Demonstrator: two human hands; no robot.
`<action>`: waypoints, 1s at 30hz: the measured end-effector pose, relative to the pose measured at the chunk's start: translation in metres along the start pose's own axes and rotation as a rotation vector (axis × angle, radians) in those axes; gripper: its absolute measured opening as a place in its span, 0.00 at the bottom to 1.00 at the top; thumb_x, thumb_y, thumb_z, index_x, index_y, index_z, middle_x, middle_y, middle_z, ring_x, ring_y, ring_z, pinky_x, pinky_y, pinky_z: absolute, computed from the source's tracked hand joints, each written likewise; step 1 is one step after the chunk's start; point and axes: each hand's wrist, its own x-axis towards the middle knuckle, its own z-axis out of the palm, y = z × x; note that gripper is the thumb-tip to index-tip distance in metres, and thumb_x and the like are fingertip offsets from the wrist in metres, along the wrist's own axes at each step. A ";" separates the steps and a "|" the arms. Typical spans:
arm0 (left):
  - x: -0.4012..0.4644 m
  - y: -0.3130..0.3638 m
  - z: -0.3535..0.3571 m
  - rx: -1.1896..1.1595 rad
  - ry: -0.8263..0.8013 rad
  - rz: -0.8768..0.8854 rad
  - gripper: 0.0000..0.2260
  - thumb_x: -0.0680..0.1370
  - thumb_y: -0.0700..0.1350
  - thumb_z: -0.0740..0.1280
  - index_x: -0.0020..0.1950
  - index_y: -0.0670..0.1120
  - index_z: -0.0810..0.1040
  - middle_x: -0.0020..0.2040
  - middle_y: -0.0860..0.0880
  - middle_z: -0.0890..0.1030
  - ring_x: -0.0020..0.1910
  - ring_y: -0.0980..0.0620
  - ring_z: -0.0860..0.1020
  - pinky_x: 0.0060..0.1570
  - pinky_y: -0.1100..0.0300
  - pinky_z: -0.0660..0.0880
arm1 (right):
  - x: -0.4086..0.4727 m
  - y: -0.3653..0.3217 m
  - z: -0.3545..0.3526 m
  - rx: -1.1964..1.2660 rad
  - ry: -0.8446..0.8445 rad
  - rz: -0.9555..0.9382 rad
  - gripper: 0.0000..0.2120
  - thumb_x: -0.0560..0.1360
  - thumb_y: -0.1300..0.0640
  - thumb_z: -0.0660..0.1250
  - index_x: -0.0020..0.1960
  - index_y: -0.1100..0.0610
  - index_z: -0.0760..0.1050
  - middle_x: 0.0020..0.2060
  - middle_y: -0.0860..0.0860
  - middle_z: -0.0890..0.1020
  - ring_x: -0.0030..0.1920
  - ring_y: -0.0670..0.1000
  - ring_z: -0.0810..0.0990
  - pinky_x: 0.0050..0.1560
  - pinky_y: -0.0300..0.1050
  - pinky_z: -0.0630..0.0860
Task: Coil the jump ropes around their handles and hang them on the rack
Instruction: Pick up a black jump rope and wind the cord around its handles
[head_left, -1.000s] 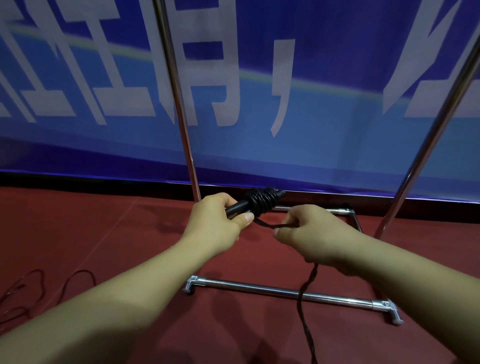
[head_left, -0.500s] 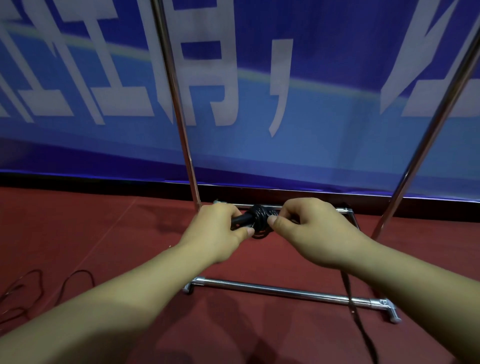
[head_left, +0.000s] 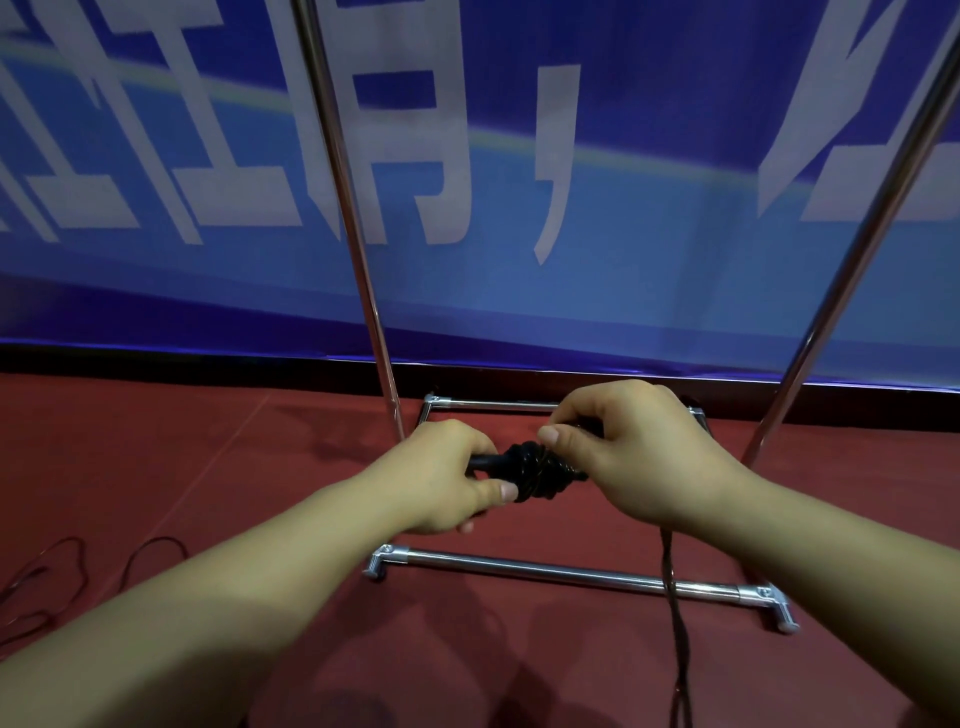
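My left hand (head_left: 441, 475) grips the black jump rope handles (head_left: 488, 461) near their left end. A thick coil of black rope (head_left: 537, 470) is wound round the handles between my hands. My right hand (head_left: 628, 447) pinches the rope right at the coil, thumb on top. The loose rope (head_left: 675, 623) hangs down from under my right wrist to the bottom of the view. The chrome rack (head_left: 545, 571) stands just behind my hands, its two uprights rising left and right; its top is out of view.
A blue banner with white characters (head_left: 467, 182) covers the wall behind the rack. The floor is red carpet (head_left: 156, 467). Another thin dark rope (head_left: 78, 561) lies on the carpet at the far left.
My right hand has carried the rope up and over the handles, adding a turn to the coil. The coil and both hands have dropped slightly in view; the hanging rope has swung right.
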 end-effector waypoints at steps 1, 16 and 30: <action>-0.001 0.001 0.000 0.001 -0.017 0.004 0.05 0.78 0.52 0.72 0.45 0.52 0.79 0.30 0.52 0.83 0.31 0.55 0.83 0.33 0.63 0.75 | 0.000 0.000 0.000 0.001 0.005 -0.012 0.08 0.78 0.47 0.68 0.44 0.49 0.82 0.33 0.45 0.82 0.37 0.42 0.79 0.35 0.33 0.72; -0.015 0.016 -0.005 0.058 -0.191 0.193 0.08 0.78 0.53 0.71 0.44 0.51 0.78 0.29 0.57 0.79 0.28 0.60 0.78 0.30 0.68 0.68 | 0.004 0.005 0.004 0.035 0.011 -0.087 0.04 0.76 0.48 0.70 0.44 0.46 0.83 0.37 0.41 0.84 0.40 0.38 0.79 0.39 0.28 0.69; -0.032 0.022 -0.019 -0.437 -0.396 0.283 0.04 0.79 0.45 0.72 0.50 0.44 0.83 0.39 0.47 0.82 0.37 0.48 0.81 0.41 0.61 0.77 | 0.012 0.035 -0.003 0.651 -0.325 0.202 0.12 0.65 0.49 0.76 0.41 0.56 0.82 0.31 0.51 0.80 0.31 0.46 0.76 0.34 0.39 0.73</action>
